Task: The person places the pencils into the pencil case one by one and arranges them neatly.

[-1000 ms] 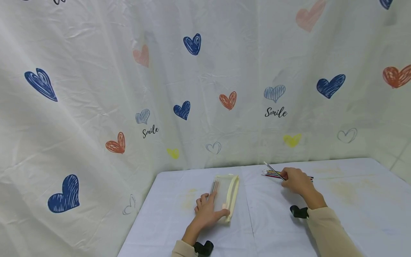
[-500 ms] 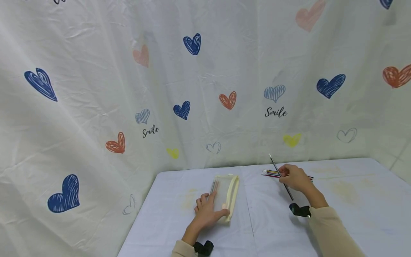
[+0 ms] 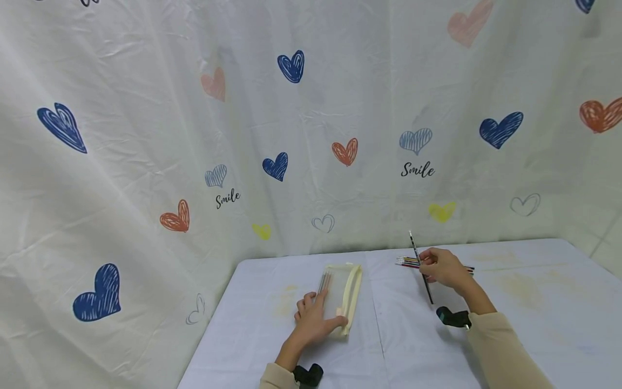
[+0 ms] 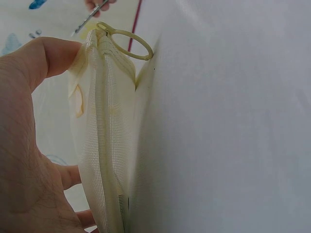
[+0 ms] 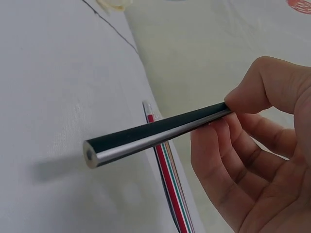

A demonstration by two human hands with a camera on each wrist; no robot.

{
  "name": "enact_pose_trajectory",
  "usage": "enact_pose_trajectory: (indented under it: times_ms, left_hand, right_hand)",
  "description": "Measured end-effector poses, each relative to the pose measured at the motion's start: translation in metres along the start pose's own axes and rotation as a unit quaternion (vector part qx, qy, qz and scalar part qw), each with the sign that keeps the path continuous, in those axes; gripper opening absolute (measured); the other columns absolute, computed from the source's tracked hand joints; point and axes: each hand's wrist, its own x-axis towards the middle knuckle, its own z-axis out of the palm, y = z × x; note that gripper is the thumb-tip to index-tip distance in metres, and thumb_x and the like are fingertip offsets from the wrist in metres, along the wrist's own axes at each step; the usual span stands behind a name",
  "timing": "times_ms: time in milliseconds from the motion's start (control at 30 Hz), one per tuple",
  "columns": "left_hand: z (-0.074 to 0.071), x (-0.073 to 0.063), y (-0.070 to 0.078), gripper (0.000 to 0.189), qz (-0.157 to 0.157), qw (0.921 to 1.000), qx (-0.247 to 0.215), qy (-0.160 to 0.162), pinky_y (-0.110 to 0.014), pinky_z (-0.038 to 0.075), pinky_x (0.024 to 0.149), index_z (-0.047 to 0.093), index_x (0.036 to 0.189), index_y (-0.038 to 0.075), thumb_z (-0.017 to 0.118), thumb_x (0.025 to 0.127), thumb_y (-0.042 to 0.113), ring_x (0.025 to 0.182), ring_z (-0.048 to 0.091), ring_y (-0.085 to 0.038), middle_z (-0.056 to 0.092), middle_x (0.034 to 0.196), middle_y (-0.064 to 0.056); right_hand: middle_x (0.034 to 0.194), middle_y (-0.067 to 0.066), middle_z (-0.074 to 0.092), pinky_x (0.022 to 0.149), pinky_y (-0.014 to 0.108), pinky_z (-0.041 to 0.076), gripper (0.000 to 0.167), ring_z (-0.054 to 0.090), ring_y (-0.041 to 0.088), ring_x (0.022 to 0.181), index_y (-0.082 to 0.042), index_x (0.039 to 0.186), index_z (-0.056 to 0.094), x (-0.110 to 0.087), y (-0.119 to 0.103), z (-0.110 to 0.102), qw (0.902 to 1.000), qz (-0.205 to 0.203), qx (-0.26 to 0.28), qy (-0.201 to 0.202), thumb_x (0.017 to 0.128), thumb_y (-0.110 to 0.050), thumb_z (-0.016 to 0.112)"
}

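Observation:
My left hand (image 3: pixel 311 323) rests spread on a pale yellow mesh zip pouch (image 3: pixel 338 289) lying on the table. Several slim pencils (image 3: pixel 324 282) show through the mesh near its fingertips. In the left wrist view the thumb touches the zipped edge (image 4: pixel 103 121), close to a ring-shaped zipper pull (image 4: pixel 133 41). Between thumb and fingers, my right hand (image 3: pixel 444 270) pinches a dark green and silver striped pencil (image 5: pixel 155 133), raised and tilted, its flat blunt end towards the wrist camera. Under it lies a bunch of striped pencils (image 5: pixel 167 179), partly hidden by the hand.
A white cloth (image 3: pixel 389 324) covers the table, with a crease between the two hands. Behind the far edge hangs a pale curtain (image 3: pixel 311 119) printed with hearts. Each wrist wears a small black camera (image 3: pixel 452 317).
The right hand has lifted the pencil off the bunch and swung it from slanting to nearly upright in the head view. The left hand and pouch have stayed still.

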Motion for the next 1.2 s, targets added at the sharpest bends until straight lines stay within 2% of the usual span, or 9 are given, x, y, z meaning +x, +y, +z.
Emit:
enact_pose_trajectory:
  times_ms: [333,567,700,1000,1200]
  left_hand:
    - [0.000,0.000,-0.001,0.099,-0.001,1.0000,0.000,0.002,-0.068,0.025,0.102,0.040,0.157,0.017,0.076,0.075,0.061,0.136,0.027,-0.043,0.034,0.152,-0.022]
    - [0.000,0.000,-0.001,0.099,-0.001,1.0000,-0.005,0.003,-0.067,0.025,0.102,0.040,0.157,0.017,0.076,0.075,0.061,0.137,0.026,-0.042,0.034,0.152,-0.022]
    - [0.000,-0.001,-0.002,0.099,0.000,1.0000,-0.003,0.005,-0.067,0.025,0.102,0.040,0.157,0.018,0.076,0.075,0.060,0.137,0.026,-0.042,0.034,0.153,-0.022]
    - [0.001,0.000,-0.002,0.099,0.001,1.0000,-0.002,0.003,-0.068,0.025,0.102,0.040,0.157,0.018,0.076,0.075,0.061,0.136,0.027,-0.043,0.033,0.153,-0.022]
    - [0.000,0.000,-0.002,0.099,0.003,1.0000,-0.006,0.001,-0.068,0.025,0.102,0.040,0.157,0.017,0.076,0.076,0.061,0.136,0.027,-0.043,0.033,0.152,-0.023]
  right_hand:
    - [0.104,0.019,0.064,0.077,0.038,0.062,0.038,0.066,0.019,0.083,0.011,0.128,0.052,0.001,0.000,0.004,0.9988,0.019,0.045,-0.007,0.097,-0.010,0.059]
    - [0.115,0.027,0.064,0.080,0.040,0.062,0.040,0.066,0.020,0.088,0.014,0.130,0.050,0.001,0.000,0.006,0.9956,0.027,0.085,-0.029,0.097,-0.009,0.058]
    - [0.114,0.027,0.066,0.082,0.042,0.061,0.043,0.066,0.019,0.089,0.016,0.133,0.048,0.001,0.000,0.008,0.9926,0.024,0.109,-0.048,0.098,-0.006,0.059]
    - [0.104,0.015,0.062,0.081,0.044,0.062,0.051,0.065,0.018,0.088,0.015,0.141,0.039,0.001,0.002,0.016,0.9871,0.003,0.144,-0.069,0.098,-0.002,0.060]
    - [0.107,0.021,0.063,0.081,0.044,0.062,0.049,0.066,0.020,0.090,0.015,0.140,0.041,0.005,0.005,0.023,0.9861,0.004,0.151,-0.070,0.097,0.000,0.059]
